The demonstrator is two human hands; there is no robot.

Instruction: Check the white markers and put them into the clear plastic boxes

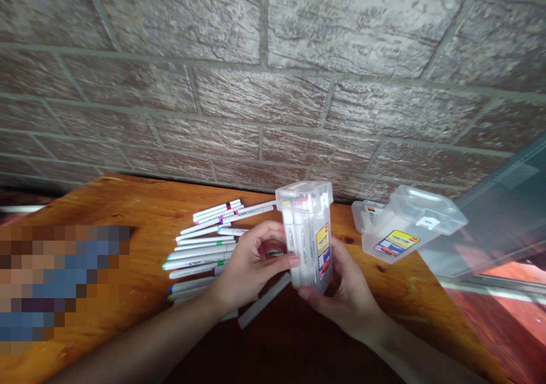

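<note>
Item: my right hand (350, 293), fingers wrapped around the base and right side of a clear marker case (323, 250). Item: my left hand (245, 267), thumb pressed on the case, fingers curled at its left. Case: upright between both hands, lidded, white markers (298, 244) inside. Loose markers (202, 253): at nine o'clock from it, on the wooden surface (136, 210). Second clear case (396, 243): three o'clock. Brick wall (230, 99): twelve o'clock.

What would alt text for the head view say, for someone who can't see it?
A person's left hand and right hand hold a clear case of markers at a wooden table. Loose markers lie left of it; another clear case is to its right, with a brick wall behind.
</note>
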